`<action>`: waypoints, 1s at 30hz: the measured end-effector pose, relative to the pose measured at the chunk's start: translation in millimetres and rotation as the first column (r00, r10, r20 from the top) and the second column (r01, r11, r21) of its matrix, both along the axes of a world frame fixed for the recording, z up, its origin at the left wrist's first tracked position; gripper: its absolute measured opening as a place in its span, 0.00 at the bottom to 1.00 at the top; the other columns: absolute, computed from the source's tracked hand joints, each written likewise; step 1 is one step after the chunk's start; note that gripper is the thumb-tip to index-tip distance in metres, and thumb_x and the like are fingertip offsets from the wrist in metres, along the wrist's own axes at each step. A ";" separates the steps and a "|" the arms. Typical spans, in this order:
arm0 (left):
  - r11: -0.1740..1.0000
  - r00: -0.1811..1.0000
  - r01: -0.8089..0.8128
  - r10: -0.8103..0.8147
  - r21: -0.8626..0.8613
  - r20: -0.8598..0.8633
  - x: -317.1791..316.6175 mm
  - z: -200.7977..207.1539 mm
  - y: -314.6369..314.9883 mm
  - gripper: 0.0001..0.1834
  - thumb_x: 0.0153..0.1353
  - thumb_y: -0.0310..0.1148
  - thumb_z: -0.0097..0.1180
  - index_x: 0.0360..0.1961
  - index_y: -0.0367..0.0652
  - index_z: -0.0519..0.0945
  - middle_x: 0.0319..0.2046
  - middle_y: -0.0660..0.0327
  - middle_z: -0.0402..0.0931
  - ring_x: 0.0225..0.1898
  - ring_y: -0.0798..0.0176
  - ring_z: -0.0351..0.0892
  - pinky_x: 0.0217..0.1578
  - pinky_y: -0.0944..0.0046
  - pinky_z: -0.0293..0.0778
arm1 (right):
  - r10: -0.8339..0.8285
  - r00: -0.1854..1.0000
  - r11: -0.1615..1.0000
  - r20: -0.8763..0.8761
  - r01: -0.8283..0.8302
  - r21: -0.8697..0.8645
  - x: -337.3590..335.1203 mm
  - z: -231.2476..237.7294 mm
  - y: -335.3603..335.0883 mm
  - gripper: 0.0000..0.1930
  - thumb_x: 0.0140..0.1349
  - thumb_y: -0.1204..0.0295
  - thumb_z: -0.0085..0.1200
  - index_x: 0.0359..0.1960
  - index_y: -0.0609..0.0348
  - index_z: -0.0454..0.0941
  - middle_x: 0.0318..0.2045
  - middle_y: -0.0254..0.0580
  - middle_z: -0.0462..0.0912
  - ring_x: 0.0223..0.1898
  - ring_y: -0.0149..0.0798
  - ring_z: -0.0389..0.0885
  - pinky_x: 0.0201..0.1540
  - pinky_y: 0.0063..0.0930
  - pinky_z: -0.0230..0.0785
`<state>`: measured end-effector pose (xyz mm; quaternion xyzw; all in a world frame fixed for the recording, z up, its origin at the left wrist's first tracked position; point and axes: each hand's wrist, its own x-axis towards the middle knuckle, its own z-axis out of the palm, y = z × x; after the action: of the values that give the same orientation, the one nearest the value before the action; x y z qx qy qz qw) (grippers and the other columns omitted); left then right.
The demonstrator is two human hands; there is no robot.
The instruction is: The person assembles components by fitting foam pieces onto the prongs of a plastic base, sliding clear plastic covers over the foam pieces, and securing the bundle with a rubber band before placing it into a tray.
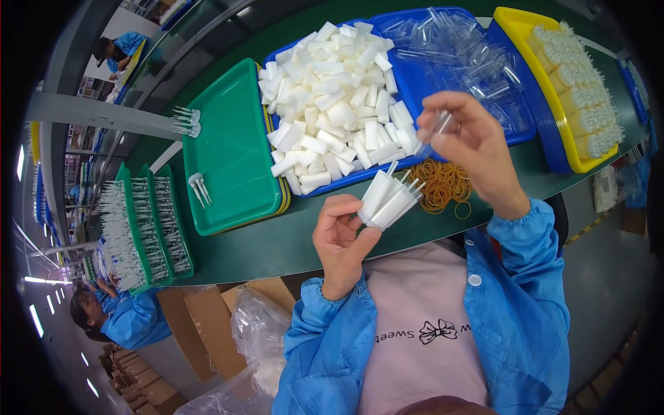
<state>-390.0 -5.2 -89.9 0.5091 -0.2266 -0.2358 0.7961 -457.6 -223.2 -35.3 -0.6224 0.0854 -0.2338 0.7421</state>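
Observation:
My left hand [342, 238] grips a small bundle of white cylindrical pieces [391, 202] by its lower end, with thin pale rods sticking out at the top. Up and to the right of it, my right hand [477, 149] is closed, fingertips pinching a short clear plastic tube [440, 124]. The tube is apart from the bundle. Just beyond the bundle, a blue tray [325, 185] is heaped with short white foam pieces [332, 97]. A pile of orange-brown rubber bands [436, 185] lies on the table between my hands and the trays.
Behind my right hand, another blue tray [529, 131] holds clear tubes [456, 48]. A yellow tray [577, 164] of bundled white pieces stands far right. On the left are a green tray [228, 138] with two small bundles and green racks [142, 221] of thin-stemmed pieces. Co-workers sit farther left.

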 end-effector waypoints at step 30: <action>0.890 0.596 -0.416 0.113 0.185 0.795 -7.9 20.5 0.2 0.22 0.37 0.20 0.73 0.37 0.41 0.80 0.40 0.56 0.73 0.39 0.58 0.76 0.36 0.65 0.75 | 0.000 0.999 0.996 -0.037 0.003 0.088 10.4 -15.3 18.7 0.14 0.61 0.68 0.57 0.45 0.59 0.72 0.33 0.28 0.70 0.35 0.20 0.68 0.38 0.15 0.63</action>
<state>-397.9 -5.0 -69.4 0.7222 -0.4162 0.0890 0.5452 -447.2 -204.5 -50.6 -0.5932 0.1098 -0.2186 0.7670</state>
